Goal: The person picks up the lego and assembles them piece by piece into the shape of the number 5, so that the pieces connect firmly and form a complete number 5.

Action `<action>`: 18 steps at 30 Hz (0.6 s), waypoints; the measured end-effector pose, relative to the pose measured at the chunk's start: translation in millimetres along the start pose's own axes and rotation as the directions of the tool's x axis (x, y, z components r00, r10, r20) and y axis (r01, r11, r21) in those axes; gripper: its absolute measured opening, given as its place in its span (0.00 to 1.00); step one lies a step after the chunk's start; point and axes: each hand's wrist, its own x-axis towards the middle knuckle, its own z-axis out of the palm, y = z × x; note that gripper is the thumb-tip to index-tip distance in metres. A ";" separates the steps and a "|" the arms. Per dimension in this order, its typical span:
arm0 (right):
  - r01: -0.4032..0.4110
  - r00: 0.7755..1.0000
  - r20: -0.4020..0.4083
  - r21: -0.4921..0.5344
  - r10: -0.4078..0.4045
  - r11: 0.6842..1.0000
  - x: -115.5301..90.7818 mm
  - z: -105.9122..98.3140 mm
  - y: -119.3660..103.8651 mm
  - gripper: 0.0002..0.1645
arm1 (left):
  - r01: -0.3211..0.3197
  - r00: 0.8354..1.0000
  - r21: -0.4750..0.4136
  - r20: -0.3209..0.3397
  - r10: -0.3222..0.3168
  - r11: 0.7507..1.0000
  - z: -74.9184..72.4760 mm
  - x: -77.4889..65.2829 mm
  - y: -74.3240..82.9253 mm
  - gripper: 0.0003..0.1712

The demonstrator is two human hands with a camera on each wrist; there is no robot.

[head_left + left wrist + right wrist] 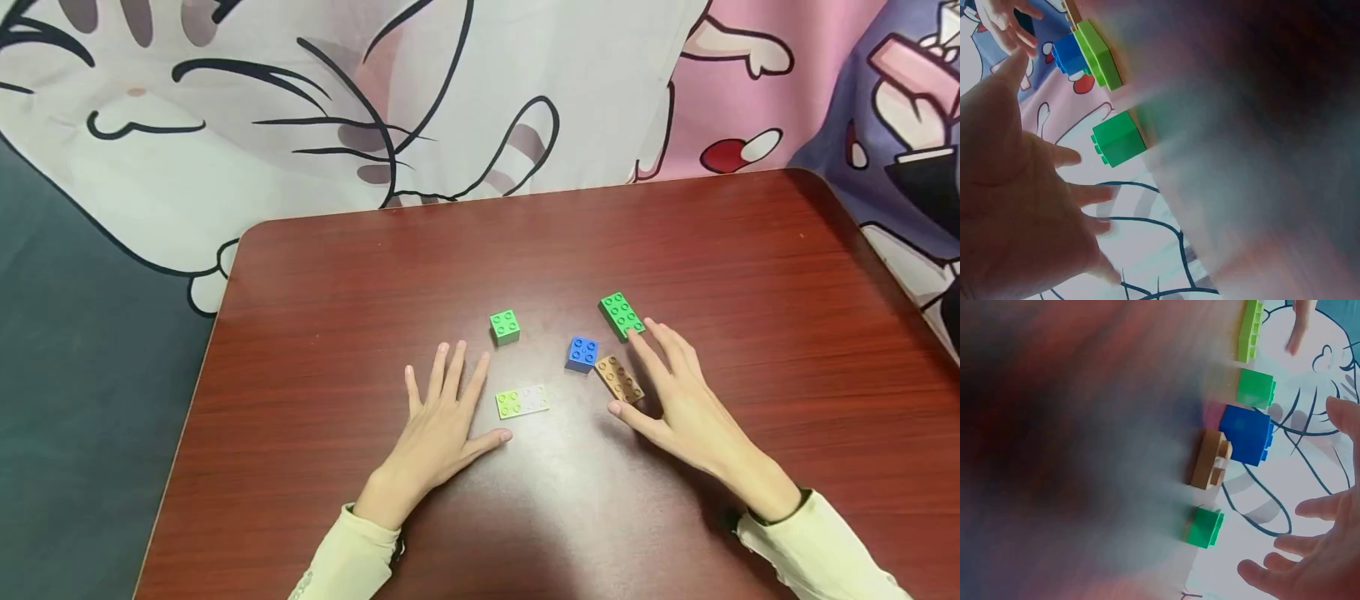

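Note:
Spread fingers mark my left hand (435,437), which holds nothing beside a lime toy brick (509,404) whose right half is washed out by glare. Above its fingertips in the head view stands a small square green brick (505,327). My right hand (690,408), also empty, has its thumb and fingers apart around the near side of a tan brick (619,380). One of its fingertips overlaps the lower end of a longer green brick (621,315). A square blue brick (582,354) is just left of the tan one, studs up.
The bricks are on a reddish-brown wooden table (360,275) with rounded far corners. Behind it hangs a cartoon-printed cloth (600,108). Pale sleeves (348,554) cover both forearms. Light reflects off the tabletop between the hands.

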 end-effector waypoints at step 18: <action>0.034 0.999 -0.005 0.045 -0.034 0.998 26.0 11.2 -9.2 0.36 | -0.106 0.993 0.003 -0.054 0.106 0.994 -0.2 9.1 3.9 0.25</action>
